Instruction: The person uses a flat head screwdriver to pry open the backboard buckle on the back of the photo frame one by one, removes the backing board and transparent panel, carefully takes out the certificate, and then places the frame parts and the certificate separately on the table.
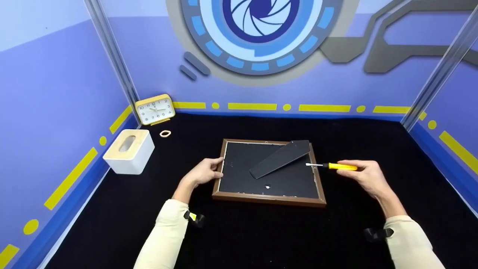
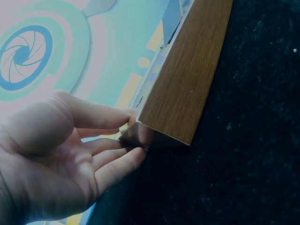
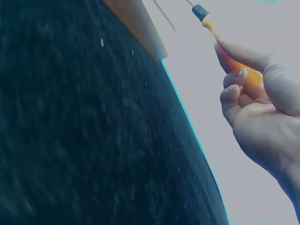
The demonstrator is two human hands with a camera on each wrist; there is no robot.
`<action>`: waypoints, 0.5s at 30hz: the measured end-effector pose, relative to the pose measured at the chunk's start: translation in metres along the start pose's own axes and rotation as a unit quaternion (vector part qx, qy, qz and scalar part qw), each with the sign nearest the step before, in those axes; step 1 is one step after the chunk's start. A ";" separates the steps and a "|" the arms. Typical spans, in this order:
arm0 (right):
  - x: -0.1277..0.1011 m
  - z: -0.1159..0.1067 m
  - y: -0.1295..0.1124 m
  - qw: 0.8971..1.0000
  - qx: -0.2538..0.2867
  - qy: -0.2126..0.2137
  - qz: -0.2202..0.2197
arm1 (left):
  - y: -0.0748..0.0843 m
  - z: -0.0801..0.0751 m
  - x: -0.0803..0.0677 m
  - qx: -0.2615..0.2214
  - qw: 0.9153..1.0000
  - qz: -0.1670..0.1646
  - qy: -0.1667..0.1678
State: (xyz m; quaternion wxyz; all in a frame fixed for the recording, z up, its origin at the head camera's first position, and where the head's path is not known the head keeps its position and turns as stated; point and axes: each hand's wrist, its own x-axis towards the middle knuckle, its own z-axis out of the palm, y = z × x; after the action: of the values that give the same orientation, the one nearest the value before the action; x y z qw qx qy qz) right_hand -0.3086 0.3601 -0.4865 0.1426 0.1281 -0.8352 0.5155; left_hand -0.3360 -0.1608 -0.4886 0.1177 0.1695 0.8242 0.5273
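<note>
A brown wooden picture frame (image 1: 269, 200) lies face down, its black backing board (image 1: 237, 157) upward. The black stand leg (image 1: 282, 158) slants across the board. My left hand (image 1: 202, 172) holds the frame's left side; in the left wrist view the thumb and fingers pinch the edge of the wood (image 2: 187, 70). In my right hand (image 1: 368, 175) is a screwdriver with a yellow handle (image 1: 341, 166). Its tip is over the frame's right edge; whether it touches cannot be told. The right wrist view shows the fingers curled round the orange-looking handle (image 3: 251, 75).
At the back left stand a yellow alarm clock (image 1: 155, 110) and a white tissue box (image 1: 129, 164) with a wooden lid. A small wooden ring (image 1: 165, 130) lies near them. Black cloth (image 1: 261, 235) covers the table, and printed panels (image 1: 56, 93) wall it in.
</note>
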 end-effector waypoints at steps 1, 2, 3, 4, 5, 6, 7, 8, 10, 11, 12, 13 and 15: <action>0.000 0.002 -0.001 1.000 -0.002 -0.005 -0.002 | -0.001 0.000 0.000 0.000 1.000 0.002 0.000; 0.000 0.004 -0.002 1.000 -0.003 -0.010 -0.002 | -0.001 0.000 0.000 -0.001 1.000 0.004 -0.001; 0.000 0.006 -0.003 1.000 -0.005 -0.014 -0.002 | -0.002 0.001 0.001 -0.001 1.000 0.005 -0.002; 0.000 0.008 -0.004 1.000 -0.007 -0.016 -0.001 | -0.003 0.001 0.001 -0.004 1.000 0.005 -0.004; 0.000 0.010 -0.004 1.000 -0.007 -0.017 0.001 | -0.003 0.001 0.001 -0.006 1.000 0.005 -0.006; 0.000 0.011 -0.005 1.000 -0.009 -0.017 0.001 | -0.003 0.001 0.001 -0.007 1.000 0.005 -0.007; -0.001 0.013 -0.005 1.000 -0.010 -0.017 0.001 | -0.003 0.001 0.001 -0.006 1.000 0.004 -0.007; -0.001 0.014 -0.006 1.000 -0.010 -0.017 0.000 | -0.003 0.001 0.001 -0.005 1.000 0.003 -0.007; -0.001 0.017 -0.007 1.000 -0.004 -0.016 0.000 | -0.002 0.001 0.000 -0.008 1.000 0.000 -0.006; -0.001 0.018 -0.008 1.000 -0.001 -0.016 0.000 | -0.002 0.000 0.000 -0.009 1.000 -0.001 -0.004; -0.002 0.019 -0.009 1.000 0.001 -0.018 -0.002 | -0.002 0.000 0.000 -0.009 1.000 -0.003 -0.002; -0.002 0.021 -0.010 1.000 0.002 -0.020 -0.003 | -0.001 0.000 0.000 -0.009 1.000 -0.003 0.000; -0.003 0.024 -0.014 1.000 0.004 -0.024 -0.006 | -0.002 0.001 0.000 -0.012 1.000 -0.003 0.001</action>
State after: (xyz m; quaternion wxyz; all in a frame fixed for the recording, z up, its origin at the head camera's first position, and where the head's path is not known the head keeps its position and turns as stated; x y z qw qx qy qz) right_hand -0.3035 0.3327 -0.4862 0.1251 0.1457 -0.8355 0.5148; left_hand -0.3357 -0.1611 -0.4903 0.1208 0.1652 0.8183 0.5371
